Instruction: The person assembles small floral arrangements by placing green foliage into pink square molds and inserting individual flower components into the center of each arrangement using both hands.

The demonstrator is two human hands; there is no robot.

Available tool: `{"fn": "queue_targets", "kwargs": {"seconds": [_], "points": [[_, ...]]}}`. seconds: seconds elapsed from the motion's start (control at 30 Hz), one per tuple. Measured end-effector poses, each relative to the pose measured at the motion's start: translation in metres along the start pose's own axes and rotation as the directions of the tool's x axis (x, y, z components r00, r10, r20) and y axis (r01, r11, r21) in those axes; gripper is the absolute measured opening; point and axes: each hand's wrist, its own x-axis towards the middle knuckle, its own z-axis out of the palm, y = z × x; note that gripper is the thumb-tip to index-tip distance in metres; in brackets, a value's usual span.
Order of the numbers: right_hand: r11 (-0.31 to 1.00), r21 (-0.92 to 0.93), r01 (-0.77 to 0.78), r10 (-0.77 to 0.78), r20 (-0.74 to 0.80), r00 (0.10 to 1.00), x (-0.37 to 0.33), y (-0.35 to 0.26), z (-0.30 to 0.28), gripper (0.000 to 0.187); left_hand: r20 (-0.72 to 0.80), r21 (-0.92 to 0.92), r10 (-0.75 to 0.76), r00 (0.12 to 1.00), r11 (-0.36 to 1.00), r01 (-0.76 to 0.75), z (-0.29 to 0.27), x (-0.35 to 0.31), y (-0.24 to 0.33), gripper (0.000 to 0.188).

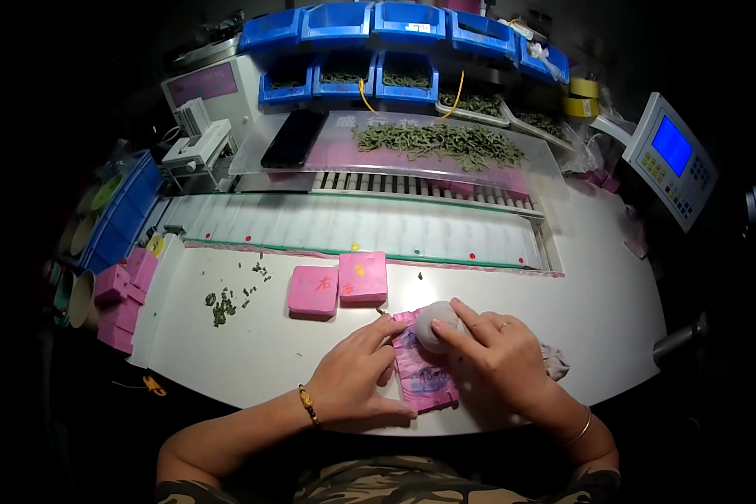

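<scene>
My right hand (502, 359) is closed round the top of a round grey pad (438, 327), which looks like a cloth pouch. The pad rests on the upper part of a flat pink rubber mould (428, 386) with bluish-purple shapes on its face. My left hand (357, 370) holds that mould from the left, fingers at its upper edge and thumb at its lower edge. Two square pink blocks (313, 291) with red and yellow marks lie side by side just beyond my left hand. Under the pad, the mould's surface is hidden.
Green scraps (221, 307) lie loose at the left. Beyond runs a pale conveyor-like strip (353, 227); a clear shelf (328, 168) above it carries a black phone (296, 139) and many green pieces (441, 144). Blue bins (336, 21) line the back; a control panel (670, 160) stands right.
</scene>
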Motion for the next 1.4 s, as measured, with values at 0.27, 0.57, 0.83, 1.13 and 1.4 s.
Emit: {"fn": "queue_targets", "kwargs": {"seconds": [0.27, 0.57, 0.83, 1.13, 1.4], "points": [[0.998, -0.063, 0.017, -0.034, -0.294, 0.955, 0.011, -0.018, -0.022, 0.054, -0.078, 0.026, -0.001, 0.997, 1.000, 0.003, 0.001, -0.001, 0.001, 0.069], [0.994, -0.066, -0.083, 0.080, -0.056, 0.995, -0.015, 0.013, -0.003, 0.053, -0.026, 0.012, -0.022, 0.999, 1.000, 0.022, 0.007, -0.001, -0.001, 0.076], [0.966, -0.055, -0.252, 0.256, 0.097, 0.962, -0.023, 0.018, -0.003, 0.071, -0.046, 0.035, 0.010, 0.999, 0.999, -0.009, 0.006, -0.001, -0.002, 0.059], [0.064, 0.874, -0.481, -0.065, 0.485, 0.872, 0.006, 0.018, 0.021, 0.121, -0.226, -0.008, 0.107, 0.968, 0.994, -0.111, 0.015, -0.005, 0.003, 0.058], [0.235, 0.918, -0.318, -0.022, 0.332, 0.943, -0.005, 0.010, 0.031, 0.108, -0.281, -0.588, -0.200, 0.939, 0.809, -0.004, 0.022, -0.006, -0.011, 0.045]]}}
